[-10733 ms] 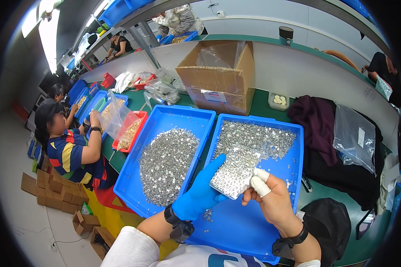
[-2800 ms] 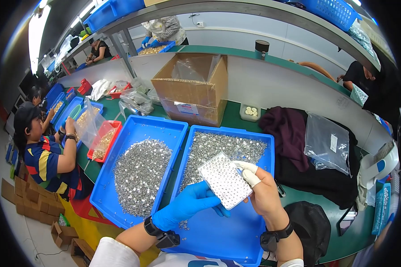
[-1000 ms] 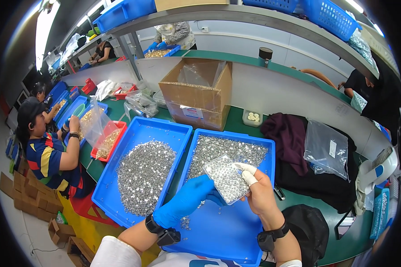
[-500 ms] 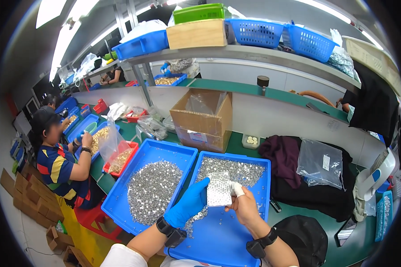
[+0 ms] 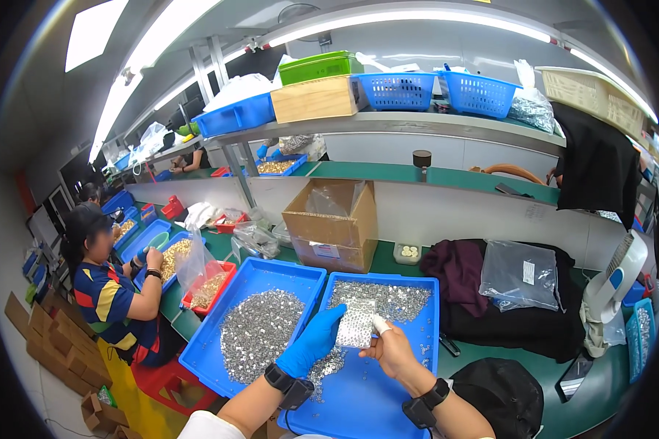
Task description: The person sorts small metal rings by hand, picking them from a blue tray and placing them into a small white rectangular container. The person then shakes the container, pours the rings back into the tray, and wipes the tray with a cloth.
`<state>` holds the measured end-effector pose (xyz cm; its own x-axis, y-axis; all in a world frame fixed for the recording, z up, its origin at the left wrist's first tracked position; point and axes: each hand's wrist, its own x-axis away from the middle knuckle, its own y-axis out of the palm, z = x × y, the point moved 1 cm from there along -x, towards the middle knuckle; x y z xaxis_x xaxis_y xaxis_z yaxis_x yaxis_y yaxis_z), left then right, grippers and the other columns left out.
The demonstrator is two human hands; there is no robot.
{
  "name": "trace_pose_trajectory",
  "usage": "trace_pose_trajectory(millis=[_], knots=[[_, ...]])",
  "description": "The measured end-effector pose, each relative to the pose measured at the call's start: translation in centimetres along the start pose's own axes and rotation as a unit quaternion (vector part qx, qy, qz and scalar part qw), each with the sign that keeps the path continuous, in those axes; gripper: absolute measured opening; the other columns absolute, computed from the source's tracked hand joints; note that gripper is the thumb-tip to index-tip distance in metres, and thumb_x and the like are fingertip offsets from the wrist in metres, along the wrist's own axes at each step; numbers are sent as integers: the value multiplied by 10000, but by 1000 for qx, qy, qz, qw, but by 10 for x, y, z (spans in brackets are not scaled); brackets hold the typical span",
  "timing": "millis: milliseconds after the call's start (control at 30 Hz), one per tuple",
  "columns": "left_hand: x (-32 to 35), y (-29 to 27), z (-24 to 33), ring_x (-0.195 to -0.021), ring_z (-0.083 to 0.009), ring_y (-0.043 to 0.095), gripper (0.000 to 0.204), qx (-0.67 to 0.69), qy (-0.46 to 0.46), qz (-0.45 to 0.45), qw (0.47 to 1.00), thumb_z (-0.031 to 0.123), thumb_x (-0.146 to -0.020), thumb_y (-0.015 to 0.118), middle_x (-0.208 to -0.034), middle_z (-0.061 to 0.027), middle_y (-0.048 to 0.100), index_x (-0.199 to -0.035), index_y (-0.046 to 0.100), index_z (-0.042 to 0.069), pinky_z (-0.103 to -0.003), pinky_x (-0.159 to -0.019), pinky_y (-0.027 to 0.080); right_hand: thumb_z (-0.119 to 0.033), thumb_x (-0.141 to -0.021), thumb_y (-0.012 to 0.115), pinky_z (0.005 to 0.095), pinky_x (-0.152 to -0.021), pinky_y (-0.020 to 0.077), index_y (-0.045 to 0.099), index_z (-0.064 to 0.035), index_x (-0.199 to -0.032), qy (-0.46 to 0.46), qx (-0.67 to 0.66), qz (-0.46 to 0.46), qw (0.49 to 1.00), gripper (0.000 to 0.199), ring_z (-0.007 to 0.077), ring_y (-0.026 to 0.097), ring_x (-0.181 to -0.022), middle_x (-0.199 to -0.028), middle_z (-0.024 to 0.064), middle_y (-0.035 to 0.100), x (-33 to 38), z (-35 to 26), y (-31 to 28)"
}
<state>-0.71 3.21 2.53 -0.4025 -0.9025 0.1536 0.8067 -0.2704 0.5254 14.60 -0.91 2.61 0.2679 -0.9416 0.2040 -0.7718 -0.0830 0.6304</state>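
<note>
A flat, silvery square plate [image 5: 356, 323] patterned with small dots is held over the right-hand blue tray. My left hand [image 5: 311, 342], in a blue glove, grips its left edge. At the plate's right edge is my right hand [image 5: 392, 350], bare except for white covers on fingertips, its fingers closed on the lower right corner. Small silvery metal pieces [image 5: 399, 298] lie in the far part of the right tray [image 5: 366, 410], and more are beside my left hand. A larger heap of similar pieces [image 5: 263, 333] fills much of the left blue tray [image 5: 216, 322].
Behind the trays stands an open cardboard box [image 5: 331, 227]. Dark clothing [image 5: 505, 329] with a clear plastic bag [image 5: 520, 274] lies to the right, near a white fan [image 5: 619, 271]. A shelf [image 5: 395, 123] with baskets runs overhead. A co-worker [image 5: 121, 293] sits at left, handling gold-coloured parts.
The view has tilted upward, so more of the shelf and lights shows. Both hands keep hold of the plate, whose face looks less bright and more clearly dotted now.
</note>
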Motion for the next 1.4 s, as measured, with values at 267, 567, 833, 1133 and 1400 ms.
trace_pose_trajectory(millis=[267,567,833,1133,1400], knots=[[-3,3,19,-1106,-243,491,406,-113,-25,116,986,244,-918,400,-1194,-170,501,-1206,435,-39,-346,-963,367,-263,-935,367,297,-550,506,464,-37,-1050,-8,-13,-9,1000,272,178,589,-776,-957,85,576,-5,2,-9],[-2,62,23,-1314,-339,174,543,-777,311,7,548,316,-905,398,-1388,-252,214,-1281,335,-70,-442,-1051,147,-238,-940,295,308,-612,505,478,-52,-973,-28,-19,-40,999,263,168,573,-771,-889,70,576,-1,-2,-6],[-13,65,20,-1306,-361,182,556,-829,277,-36,484,327,-904,375,-1385,-255,215,-1284,323,-75,-474,-1044,117,-209,-935,263,326,-630,505,481,-57,-972,-28,-10,-40,999,268,174,567,-783,-902,82,570,-2,1,-9],[-19,59,14,-1304,-362,184,551,-809,266,-26,524,328,-916,352,-1384,-248,221,-1290,309,-75,-460,-1052,153,-257,-947,272,325,-644,501,496,-62,-960,-20,-15,-34,999,297,172,562,-786,-906,78,565,2,-3,-3],[-20,56,13,-1287,-362,223,511,-758,267,-27,595,265,-911,363,-1363,-257,256,-1273,321,-93,-406,-1048,217,-342,-951,300,327,-676,497,505,-56,-1040,-8,-33,-60,998,363,177,563,-815,-954,76,574,0,-3,-4]])
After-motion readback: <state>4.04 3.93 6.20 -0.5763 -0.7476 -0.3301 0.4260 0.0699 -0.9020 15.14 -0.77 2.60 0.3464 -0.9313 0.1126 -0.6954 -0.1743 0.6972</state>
